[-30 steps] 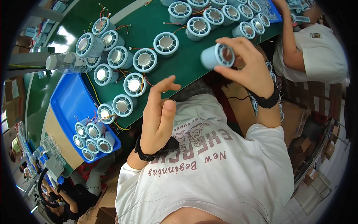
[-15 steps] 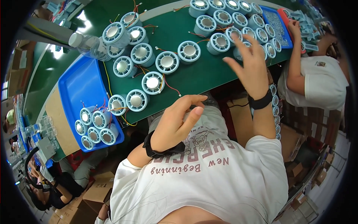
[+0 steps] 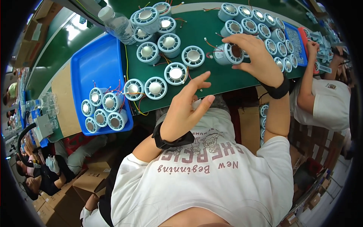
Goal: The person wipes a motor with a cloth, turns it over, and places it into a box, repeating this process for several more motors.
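My right hand (image 3: 259, 56) is closed round a light-blue round housing (image 3: 224, 55) with a spoked rim. The housing is tilted, and its dark centre faces toward my palm. My thumb is at its lower edge, with my fingers over its top. Nothing is in my left hand (image 3: 183, 111); its fingers are spread in front of my chest, near the table edge. The nearest pieces to it are a similar housing with a bright metal disc (image 3: 176, 73) and another housing (image 3: 193, 56) beyond. My right hand partly hides the housings behind it.
A blue tray (image 3: 94, 68) at the left holds several housings. A clear bottle (image 3: 119, 26) stands behind it, beside stacked housings (image 3: 145, 17). More wired housings (image 3: 249, 25) fill the right side, before a blue tray of small clear parts (image 3: 293, 36). A co-worker's arm (image 3: 306, 85) is at far right.
My right hand, spread above the housings before, has come down and closed round one. My left hand's fingers have opened wider. The view has shifted, moving the table's things rightward in the picture.
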A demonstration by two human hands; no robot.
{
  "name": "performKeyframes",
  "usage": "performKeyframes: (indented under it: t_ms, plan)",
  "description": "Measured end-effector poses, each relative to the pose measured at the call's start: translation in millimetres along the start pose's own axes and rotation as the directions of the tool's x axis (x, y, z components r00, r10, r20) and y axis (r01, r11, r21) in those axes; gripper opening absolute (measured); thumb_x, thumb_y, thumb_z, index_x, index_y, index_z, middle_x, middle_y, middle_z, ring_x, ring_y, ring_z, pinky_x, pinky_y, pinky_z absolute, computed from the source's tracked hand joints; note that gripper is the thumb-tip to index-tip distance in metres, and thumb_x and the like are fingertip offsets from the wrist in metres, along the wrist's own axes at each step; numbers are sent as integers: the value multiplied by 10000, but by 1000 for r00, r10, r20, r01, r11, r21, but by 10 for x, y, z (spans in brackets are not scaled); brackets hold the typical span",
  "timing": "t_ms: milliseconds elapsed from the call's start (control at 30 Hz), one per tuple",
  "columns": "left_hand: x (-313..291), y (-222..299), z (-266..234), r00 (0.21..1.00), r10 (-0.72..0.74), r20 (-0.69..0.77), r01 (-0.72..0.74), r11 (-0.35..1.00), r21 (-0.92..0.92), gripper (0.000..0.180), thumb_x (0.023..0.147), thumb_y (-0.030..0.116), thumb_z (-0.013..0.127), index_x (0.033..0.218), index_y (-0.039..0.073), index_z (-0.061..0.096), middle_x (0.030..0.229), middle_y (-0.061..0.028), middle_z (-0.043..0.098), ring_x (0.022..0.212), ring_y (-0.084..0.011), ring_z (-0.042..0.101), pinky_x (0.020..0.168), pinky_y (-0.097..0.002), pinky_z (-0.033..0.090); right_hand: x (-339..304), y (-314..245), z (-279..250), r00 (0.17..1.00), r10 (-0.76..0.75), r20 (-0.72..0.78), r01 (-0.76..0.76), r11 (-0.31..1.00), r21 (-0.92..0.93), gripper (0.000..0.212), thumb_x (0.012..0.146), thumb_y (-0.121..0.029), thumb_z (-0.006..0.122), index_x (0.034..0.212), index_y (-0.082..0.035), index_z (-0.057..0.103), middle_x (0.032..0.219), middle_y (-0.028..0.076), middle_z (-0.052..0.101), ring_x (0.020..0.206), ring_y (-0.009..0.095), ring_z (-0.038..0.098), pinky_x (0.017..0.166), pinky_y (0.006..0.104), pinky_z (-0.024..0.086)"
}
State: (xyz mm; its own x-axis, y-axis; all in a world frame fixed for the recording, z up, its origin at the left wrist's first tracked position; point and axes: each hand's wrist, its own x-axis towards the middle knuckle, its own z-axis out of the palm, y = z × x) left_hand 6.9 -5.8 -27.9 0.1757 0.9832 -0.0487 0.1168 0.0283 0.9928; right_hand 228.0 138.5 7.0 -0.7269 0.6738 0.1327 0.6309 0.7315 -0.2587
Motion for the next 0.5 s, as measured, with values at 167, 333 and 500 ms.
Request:
performKeyframes:
  t_ms: [167,333,500]
  plan:
    - [81,98,70,980,164,-116,-159,986,54,668,869,114,718,1444,23,393,1230,-144,599,1057,-110,555,718,-206,468,-142,-140,-271,991,21,129,-84,854,514,800,588,-193,884,1311,-109,552,1233,49,571,1078,189,568,876,331,443]
    - [154,60,143,949,316,3,-316,947,55,681,864,139,715,1439,-7,382,1195,-148,615,981,-168,598,725,-254,491,-325,-269,-321,987,-26,161,-79,789,610,898,564,-286,917,1338,-43,530,1229,94,567,1049,182,574,864,324,478]
    - [80,197,258,996,84,22,-58,833,-550,565,936,222,626,1381,-68,432,1174,-120,620,999,-143,582,805,-263,477,-491,-132,-313,992,-98,79,12,698,716,923,579,-318,915,1358,-28,513,1202,116,579,1100,213,575,917,349,477]
